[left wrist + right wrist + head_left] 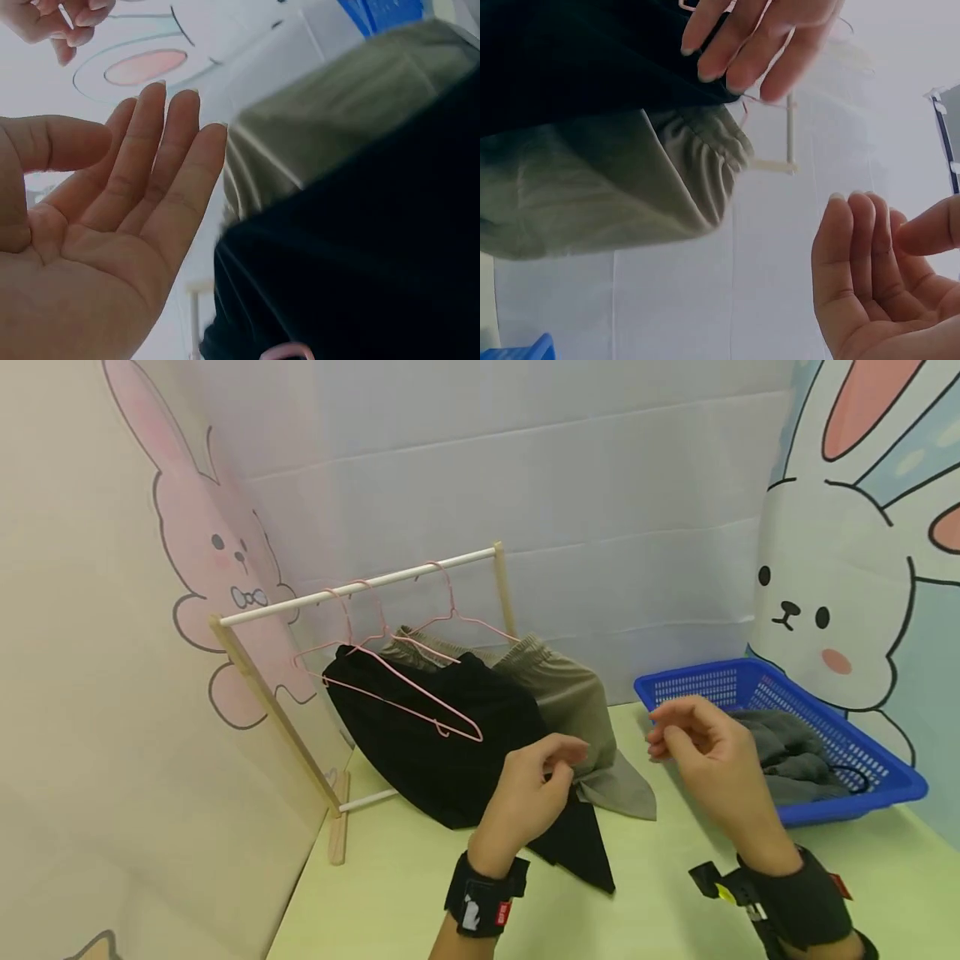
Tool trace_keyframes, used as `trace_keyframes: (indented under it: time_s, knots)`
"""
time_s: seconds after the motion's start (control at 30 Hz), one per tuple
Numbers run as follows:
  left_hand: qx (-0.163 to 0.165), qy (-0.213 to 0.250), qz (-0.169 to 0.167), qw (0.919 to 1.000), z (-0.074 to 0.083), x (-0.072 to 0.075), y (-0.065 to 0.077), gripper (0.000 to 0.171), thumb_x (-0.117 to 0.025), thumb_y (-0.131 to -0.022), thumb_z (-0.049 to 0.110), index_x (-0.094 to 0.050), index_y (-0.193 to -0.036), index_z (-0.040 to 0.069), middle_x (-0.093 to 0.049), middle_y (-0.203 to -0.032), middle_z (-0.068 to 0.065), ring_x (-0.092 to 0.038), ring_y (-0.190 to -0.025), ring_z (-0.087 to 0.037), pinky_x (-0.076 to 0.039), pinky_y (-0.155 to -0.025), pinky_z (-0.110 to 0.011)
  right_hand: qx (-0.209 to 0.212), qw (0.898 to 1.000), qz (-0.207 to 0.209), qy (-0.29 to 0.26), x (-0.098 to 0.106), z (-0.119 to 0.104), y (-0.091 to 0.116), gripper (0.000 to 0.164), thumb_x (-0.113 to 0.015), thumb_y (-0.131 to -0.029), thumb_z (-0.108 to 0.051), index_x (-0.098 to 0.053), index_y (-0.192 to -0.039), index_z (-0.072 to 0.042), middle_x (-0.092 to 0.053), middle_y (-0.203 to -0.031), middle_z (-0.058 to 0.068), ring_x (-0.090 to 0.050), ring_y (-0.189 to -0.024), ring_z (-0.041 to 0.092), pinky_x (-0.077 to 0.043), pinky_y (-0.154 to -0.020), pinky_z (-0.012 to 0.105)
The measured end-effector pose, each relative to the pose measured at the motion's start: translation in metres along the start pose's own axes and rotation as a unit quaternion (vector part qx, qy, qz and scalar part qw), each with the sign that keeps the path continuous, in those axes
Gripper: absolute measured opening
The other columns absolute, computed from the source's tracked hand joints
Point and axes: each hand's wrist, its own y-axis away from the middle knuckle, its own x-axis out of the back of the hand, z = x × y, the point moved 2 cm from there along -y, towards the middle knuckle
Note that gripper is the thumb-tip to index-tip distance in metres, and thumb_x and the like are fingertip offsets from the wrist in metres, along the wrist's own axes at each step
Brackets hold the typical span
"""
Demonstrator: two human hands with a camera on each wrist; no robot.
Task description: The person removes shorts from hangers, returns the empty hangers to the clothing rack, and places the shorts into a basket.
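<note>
My left hand (531, 793) is in front of the black garment (450, 727), fingers loosely bent and holding nothing. In the left wrist view its palm faces the camera, with the fingers fairly straight. To the right, my right hand (708, 760) is raised near the blue basket (888, 785), also holding nothing, its fingers gently curved. Pink hangers (450, 610) hang from the white rail (375, 582) of a small rack. The black garment hangs in front of khaki bottoms (570, 685) with a gathered elastic waist. The lower ends of both garments rest on the table.
Inside the blue basket lies a crumpled dark grey garment (787, 752). The rack's wooden post (277, 714) stands close to the left wall. A pale yellow-green table (615, 927) lies under everything, and a white sheet (600, 527) hangs behind the rack.
</note>
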Motion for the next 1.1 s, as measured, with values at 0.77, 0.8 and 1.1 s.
trace_keyframes:
  time_s: [0.77,0.8,1.1]
  knots:
    - [0.195,-0.010,0.220,0.9556,-0.106,0.029,0.065,0.024,-0.058,-0.097,0.006,-0.074,-0.115,0.008,-0.073,-0.112,-0.009,-0.071,-0.102,-0.023,-0.058,-0.084,-0.040,0.043,0.980,-0.140,0.134,-0.090,-0.004,-0.072,0.022,-0.051,-0.100,-0.007,-0.070,-0.112,-0.009,-0.073,-0.099,0.005,-0.067,-0.090,0.021,-0.052,-0.081,0.042]
    - [0.201,-0.011,0.226,0.9533,-0.110,0.028,0.065,0.025,-0.059,-0.097,0.007,-0.072,-0.117,0.006,-0.072,-0.114,-0.011,-0.070,-0.104,-0.025,-0.058,-0.085,-0.042,0.047,0.980,-0.141,0.134,-0.091,-0.004,-0.075,0.022,-0.051,-0.100,-0.007,-0.070,-0.112,-0.009,-0.073,-0.100,0.007,-0.068,-0.090,0.022,-0.052,-0.081,0.043]
    - [0.239,-0.024,0.244,0.9396,-0.130,0.012,0.059,0.045,-0.065,-0.094,0.012,-0.058,-0.137,-0.001,-0.061,-0.136,-0.020,-0.060,-0.120,-0.038,-0.052,-0.096,-0.055,0.075,0.974,-0.155,0.144,-0.101,-0.005,-0.099,0.022,-0.053,-0.099,-0.006,-0.071,-0.113,-0.005,-0.075,-0.104,0.012,-0.070,-0.093,0.026,-0.055,-0.085,0.048]
